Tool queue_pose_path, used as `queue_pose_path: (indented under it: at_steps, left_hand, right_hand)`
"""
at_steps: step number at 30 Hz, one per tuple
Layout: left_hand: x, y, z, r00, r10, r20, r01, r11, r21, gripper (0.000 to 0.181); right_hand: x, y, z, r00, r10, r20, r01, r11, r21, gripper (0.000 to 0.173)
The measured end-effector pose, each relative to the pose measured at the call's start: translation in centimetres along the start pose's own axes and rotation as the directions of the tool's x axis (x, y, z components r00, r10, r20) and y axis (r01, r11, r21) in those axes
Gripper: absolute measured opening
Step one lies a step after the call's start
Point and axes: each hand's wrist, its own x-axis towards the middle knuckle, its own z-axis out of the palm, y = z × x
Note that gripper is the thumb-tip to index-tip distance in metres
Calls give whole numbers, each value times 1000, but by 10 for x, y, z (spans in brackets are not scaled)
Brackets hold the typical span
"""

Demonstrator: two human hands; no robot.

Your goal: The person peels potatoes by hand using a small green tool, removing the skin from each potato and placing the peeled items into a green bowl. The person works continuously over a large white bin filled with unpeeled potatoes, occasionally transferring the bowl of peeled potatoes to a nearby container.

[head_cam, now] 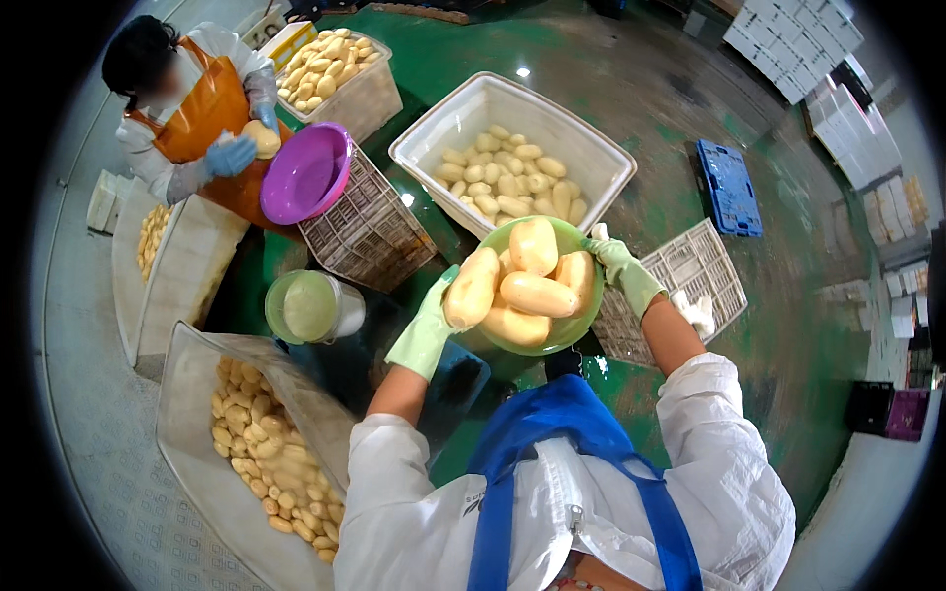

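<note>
Both my hands wear pale green rubber gloves and hold a light green plastic bowl point(584, 329) of several peeled, pale yellow lotus root segments point(538, 293). My left hand point(436, 325) grips the bowl's left side and presses against one lotus root segment point(471, 287) at the rim. My right hand point(623, 267) holds the bowl's right rim; something small and white shows by its fingers. Just beyond the bowl stands a large white plastic tub point(443, 196) with many similar pieces lying in water.
At upper left a co-worker in an orange apron point(211, 96) holds a piece near a purple basin point(307, 173) on an upturned crate point(369, 221). A bucket point(344, 310), a bin of pieces point(192, 414), a lattice crate point(684, 266) and a blue pallet point(728, 188) stand around.
</note>
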Motion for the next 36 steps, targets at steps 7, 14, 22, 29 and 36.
queue_pose_path:
  at_steps: [7,14,22,29,36]
  left_hand:
    - [177,36,37,999,37,28,-44,934,354,12]
    - [268,-74,-25,924,-355,-142,185,740,-647,40]
    - [319,-183,-89,679,-703,-211,-48,245,-968,50]
    - [361,-210,-88,368,-791,-489,-113,484,-868,44]
    - [344,-294,-111,234,-769,-594,-140,578,-804,29]
  right_hand:
    - [196,-30,-76,997,-16,78,12,998,55,44]
    - [328,-44,-106,988,150,-29,-151,987,-47,27]
    - [424,-47,-98,953,303,-19,-303,944,-128,28]
    - [473,-33,-90,944,317,-91,-330,908,-258,43]
    - [487,-19,-79,945,325,-27,-325,933,-152,64]
